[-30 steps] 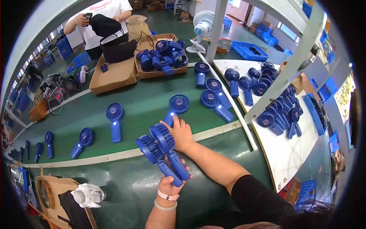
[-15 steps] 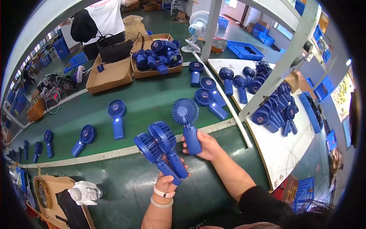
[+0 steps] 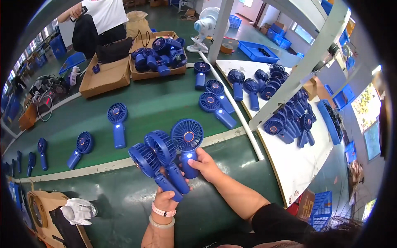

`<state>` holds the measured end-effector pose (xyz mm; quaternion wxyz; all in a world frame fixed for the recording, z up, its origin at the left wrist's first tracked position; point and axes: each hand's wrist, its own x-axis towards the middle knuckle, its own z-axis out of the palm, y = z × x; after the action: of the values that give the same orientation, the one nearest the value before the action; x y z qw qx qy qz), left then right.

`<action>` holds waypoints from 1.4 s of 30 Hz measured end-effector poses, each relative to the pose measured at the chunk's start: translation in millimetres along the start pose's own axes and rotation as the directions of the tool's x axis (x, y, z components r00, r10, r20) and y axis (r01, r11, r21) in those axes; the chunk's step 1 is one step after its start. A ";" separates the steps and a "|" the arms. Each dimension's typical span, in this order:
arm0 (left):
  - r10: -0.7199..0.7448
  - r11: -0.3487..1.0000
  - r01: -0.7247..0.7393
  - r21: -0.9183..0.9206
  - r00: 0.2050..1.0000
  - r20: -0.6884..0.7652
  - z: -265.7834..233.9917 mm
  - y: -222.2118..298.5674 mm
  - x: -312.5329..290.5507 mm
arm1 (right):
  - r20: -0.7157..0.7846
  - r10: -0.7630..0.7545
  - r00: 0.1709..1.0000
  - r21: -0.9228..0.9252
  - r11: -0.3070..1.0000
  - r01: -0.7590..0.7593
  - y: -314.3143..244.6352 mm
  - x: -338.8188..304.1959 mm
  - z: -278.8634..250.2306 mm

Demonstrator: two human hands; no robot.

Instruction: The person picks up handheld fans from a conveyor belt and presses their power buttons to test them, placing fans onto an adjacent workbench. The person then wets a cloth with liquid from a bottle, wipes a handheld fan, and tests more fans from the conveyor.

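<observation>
Two blue handheld fans, one with its head at the left (image 3: 142,160) and one beside it (image 3: 160,148), are held side by side by their handles in my left hand (image 3: 166,197). My right hand (image 3: 203,165) grips a third handheld fan (image 3: 187,135) by its handle, its round grille facing me. My right thumb lies on that handle, just beside a small white light. The third fan's head overlaps the edge of the middle one. A pink band and a pale bangle circle my left wrist.
Several blue fans, such as an upright one (image 3: 117,124), lie along the green belt (image 3: 144,103). More crowd the white board (image 3: 285,165) at right and fill a cardboard box (image 3: 173,70). A metal post (image 3: 295,78) and white pipe (image 3: 231,103) stand near. A person (image 3: 109,16) is across.
The third fan has turned from its back to its front grille and now sits closer to the other two, with a light showing on its handle. The view has shifted slightly.
</observation>
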<state>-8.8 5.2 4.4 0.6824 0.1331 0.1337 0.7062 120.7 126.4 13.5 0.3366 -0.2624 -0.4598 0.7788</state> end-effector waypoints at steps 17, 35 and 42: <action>0.132 0.961 -0.083 0.263 0.976 -0.175 7.7 -4.1 3.7 | -0.026 0.011 1.000 0.017 1.000 -0.011 -2.4 -0.6 -0.7; 0.136 0.883 -0.082 0.462 0.987 -0.085 10.4 -7.4 7.1 | 0.062 0.096 0.993 -0.061 0.994 -0.092 16.2 -9.6 10.6; 0.311 0.244 -0.241 0.939 0.937 0.160 -32.7 -24.8 4.8 | 0.337 0.034 0.941 -0.260 0.964 0.058 10.9 -30.8 36.2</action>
<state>1.9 10.6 -35.1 0.3319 0.5097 0.5183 0.6012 111.3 79.5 22.7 0.2191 -0.1648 -0.6127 0.7413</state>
